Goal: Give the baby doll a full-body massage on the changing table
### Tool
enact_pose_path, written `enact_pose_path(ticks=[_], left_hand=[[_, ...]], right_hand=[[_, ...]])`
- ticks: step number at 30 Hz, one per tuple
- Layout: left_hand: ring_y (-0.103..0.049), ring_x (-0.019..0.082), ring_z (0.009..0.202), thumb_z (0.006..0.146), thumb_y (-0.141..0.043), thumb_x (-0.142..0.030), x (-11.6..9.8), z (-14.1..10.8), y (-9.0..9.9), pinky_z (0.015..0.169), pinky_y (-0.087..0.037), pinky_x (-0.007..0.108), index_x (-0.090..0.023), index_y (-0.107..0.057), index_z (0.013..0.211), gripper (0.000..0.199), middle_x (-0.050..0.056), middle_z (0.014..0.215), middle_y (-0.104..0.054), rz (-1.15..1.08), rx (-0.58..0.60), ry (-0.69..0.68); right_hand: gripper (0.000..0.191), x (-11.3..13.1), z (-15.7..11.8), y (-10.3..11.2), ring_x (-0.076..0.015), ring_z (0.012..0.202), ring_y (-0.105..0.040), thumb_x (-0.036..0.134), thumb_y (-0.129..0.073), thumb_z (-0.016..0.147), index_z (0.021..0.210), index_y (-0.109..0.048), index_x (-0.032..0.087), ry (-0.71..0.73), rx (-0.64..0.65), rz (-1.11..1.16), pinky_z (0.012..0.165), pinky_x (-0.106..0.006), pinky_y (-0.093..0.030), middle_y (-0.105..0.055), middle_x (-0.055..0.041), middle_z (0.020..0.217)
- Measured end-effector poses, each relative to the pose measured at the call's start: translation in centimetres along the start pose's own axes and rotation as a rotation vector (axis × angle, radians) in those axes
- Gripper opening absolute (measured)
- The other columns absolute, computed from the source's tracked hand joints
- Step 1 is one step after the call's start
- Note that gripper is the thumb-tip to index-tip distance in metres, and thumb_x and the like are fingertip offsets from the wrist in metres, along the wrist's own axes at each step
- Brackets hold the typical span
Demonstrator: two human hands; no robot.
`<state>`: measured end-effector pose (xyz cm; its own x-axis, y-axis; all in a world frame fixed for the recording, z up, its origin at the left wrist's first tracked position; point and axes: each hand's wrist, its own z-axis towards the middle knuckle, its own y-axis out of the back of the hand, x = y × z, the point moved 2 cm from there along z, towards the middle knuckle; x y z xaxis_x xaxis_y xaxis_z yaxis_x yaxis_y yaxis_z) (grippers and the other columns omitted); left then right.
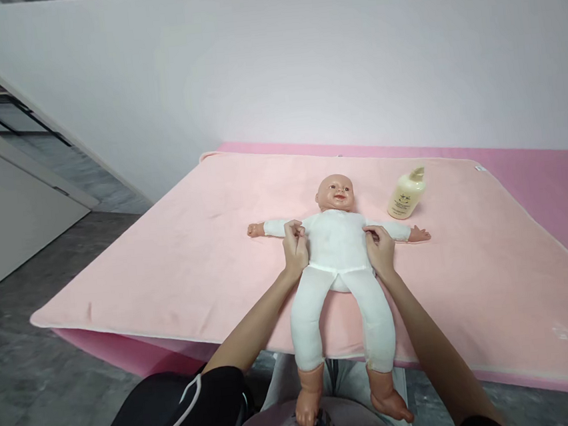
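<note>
While the left hand (295, 247) curls in at the doll's armpit, thumb and fingertips bunched against the white cloth, the right hand (380, 247) mirrors it across the chest, fingers bent inward; whether either pinches fabric, I can't tell! Between them lies the baby doll (337, 241), face up, arms flung wide, legs running over the near edge towards the wearer. Just beyond its outstretched arm on the right stands a pale yellow pump bottle (405, 193), and beneath it all spreads the pink blanket (168, 264), up near the white wall (270, 73).
</note>
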<state>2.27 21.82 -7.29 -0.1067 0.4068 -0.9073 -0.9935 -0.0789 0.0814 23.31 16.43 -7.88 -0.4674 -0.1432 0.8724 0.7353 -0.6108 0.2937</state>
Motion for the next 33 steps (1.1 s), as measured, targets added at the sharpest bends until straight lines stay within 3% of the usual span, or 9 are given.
enact_pose_path(ticks=[9,15,23,33], left_hand=[[-0.039,0.009,0.06,0.07,-0.037,-0.011,-0.3,0.0,0.1,0.061,-0.033,0.022,-0.021,-0.042,0.1,0.032,-0.004,0.068,-0.04,0.027,-0.003,-0.028],[-0.04,0.009,0.053,0.075,-0.03,-0.01,-0.8,-0.1,0.0,0.059,-0.034,0.022,-0.02,-0.045,0.1,0.031,-0.007,0.056,-0.042,0.042,0.084,-0.031],[-0.049,0.01,0.066,0.068,-0.038,-0.007,-1.2,0.2,0.1,0.064,-0.038,0.022,-0.019,-0.05,0.095,0.032,-0.002,0.07,-0.052,0.11,0.059,-0.102],[-0.033,0.009,0.052,0.068,-0.033,-0.008,-1.1,0.0,0.1,0.055,-0.03,0.023,-0.019,-0.052,0.083,0.027,-0.005,0.057,-0.034,0.083,0.071,-0.045]], right_hand=[[0.021,0.1,0.0,0.0,-0.0196,0.083,-0.059,0.022,-0.044,0.074,0.081,-0.063,0.017,-0.006,0.001,-0.003,0.076,-0.034,-0.047,-0.064,-0.0065,0.086],[0.02,0.1,0.0,0.0,-0.0194,0.083,-0.059,0.021,-0.044,0.074,0.08,-0.063,0.017,-0.008,-0.001,0.003,0.076,-0.034,-0.047,-0.065,-0.0064,0.086],[0.02,0.0,0.0,0.0,-0.0195,0.082,-0.059,0.022,-0.044,0.074,0.08,-0.063,0.017,-0.005,-0.002,0.001,0.076,-0.034,-0.047,-0.065,-0.0064,0.086],[0.021,0.0,0.0,0.0,-0.0196,0.083,-0.059,0.021,-0.044,0.074,0.081,-0.063,0.018,-0.001,0.0,-0.001,0.077,-0.034,-0.047,-0.065,-0.0065,0.087]])
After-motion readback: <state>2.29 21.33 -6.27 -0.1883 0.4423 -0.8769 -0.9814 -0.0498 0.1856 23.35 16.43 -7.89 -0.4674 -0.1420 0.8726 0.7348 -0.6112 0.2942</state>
